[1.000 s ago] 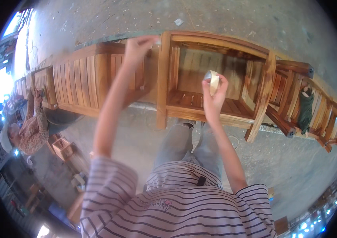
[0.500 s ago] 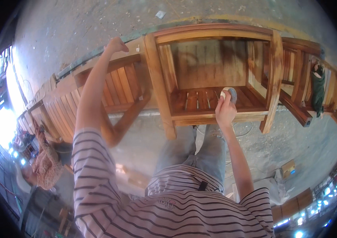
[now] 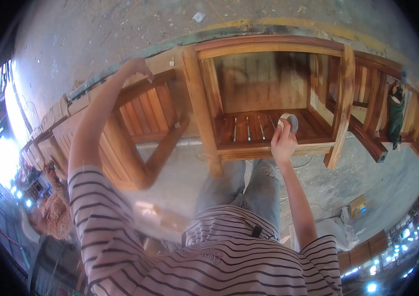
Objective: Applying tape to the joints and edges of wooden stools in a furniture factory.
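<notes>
My right hand (image 3: 283, 144) is closed around a roll of pale tape (image 3: 292, 123) and holds it over the front part of a slatted wooden seat frame (image 3: 268, 152). Directly in front of me, this frame has upright posts and a panel at its far side. Reaching far to the left, my left hand (image 3: 138, 68) is bent at the wrist, fingers drooping and apart with nothing seen in them. It is nearest the far rail of a slatted wooden chair (image 3: 145, 111); whether it touches that rail I cannot tell.
More wooden furniture (image 3: 367, 98) stands at the right, with a dark green cloth (image 3: 396, 118) hanging on it. A person in a patterned garment (image 3: 57, 209) is at the left edge. A small box (image 3: 358, 205) and pale sheeting (image 3: 335, 232) lie on the floor at the lower right.
My left hand has lowered slightly toward me, its fingers now drooping. The chair on the left has shifted a little. My right hand keeps the tape roll in nearly the same place.
</notes>
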`<state>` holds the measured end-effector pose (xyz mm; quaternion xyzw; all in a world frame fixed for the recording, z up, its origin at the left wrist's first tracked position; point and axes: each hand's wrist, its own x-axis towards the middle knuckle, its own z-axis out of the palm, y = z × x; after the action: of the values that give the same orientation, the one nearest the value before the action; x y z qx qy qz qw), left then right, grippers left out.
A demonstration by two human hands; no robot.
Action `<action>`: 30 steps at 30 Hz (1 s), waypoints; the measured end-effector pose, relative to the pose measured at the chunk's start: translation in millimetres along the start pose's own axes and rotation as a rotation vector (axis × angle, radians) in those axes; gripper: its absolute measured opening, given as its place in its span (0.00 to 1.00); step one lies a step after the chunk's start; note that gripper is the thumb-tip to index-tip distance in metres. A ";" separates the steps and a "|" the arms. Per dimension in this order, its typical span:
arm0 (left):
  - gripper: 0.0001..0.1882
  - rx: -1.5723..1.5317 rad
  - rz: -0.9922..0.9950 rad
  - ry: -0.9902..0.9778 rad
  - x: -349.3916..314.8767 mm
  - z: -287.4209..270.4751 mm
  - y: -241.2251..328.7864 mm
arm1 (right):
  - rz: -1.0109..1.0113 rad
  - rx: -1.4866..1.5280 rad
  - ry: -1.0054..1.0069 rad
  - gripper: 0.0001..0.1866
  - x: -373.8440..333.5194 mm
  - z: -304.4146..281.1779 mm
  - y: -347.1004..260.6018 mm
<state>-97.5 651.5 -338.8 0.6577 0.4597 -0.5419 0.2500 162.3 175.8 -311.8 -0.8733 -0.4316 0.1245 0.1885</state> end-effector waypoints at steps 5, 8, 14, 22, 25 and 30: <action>0.31 0.142 0.142 0.157 47.6 38.0 -29.4 | -0.053 -0.011 0.005 0.13 2.0 2.7 -2.2; 0.26 0.107 0.356 0.553 54.9 68.1 -57.3 | -0.043 -0.013 -0.005 0.13 1.8 3.2 -1.8; 0.22 0.254 0.177 0.260 56.7 59.0 -31.5 | -0.072 -0.006 0.013 0.12 3.9 -6.0 2.3; 0.19 0.186 -0.006 0.338 22.1 58.7 -2.6 | -0.067 0.037 0.066 0.13 4.7 -5.4 6.1; 0.21 0.136 -0.057 0.325 6.5 53.5 4.5 | -0.066 0.043 0.039 0.14 4.1 -4.1 5.2; 0.24 0.213 0.060 0.312 27.0 57.0 -28.1 | -0.070 0.033 0.010 0.14 4.6 -2.1 -1.2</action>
<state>-149.9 626.0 -375.9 0.7700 0.4128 -0.4713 0.1207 165.0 179.7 -309.7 -0.8550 -0.4590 0.1207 0.2093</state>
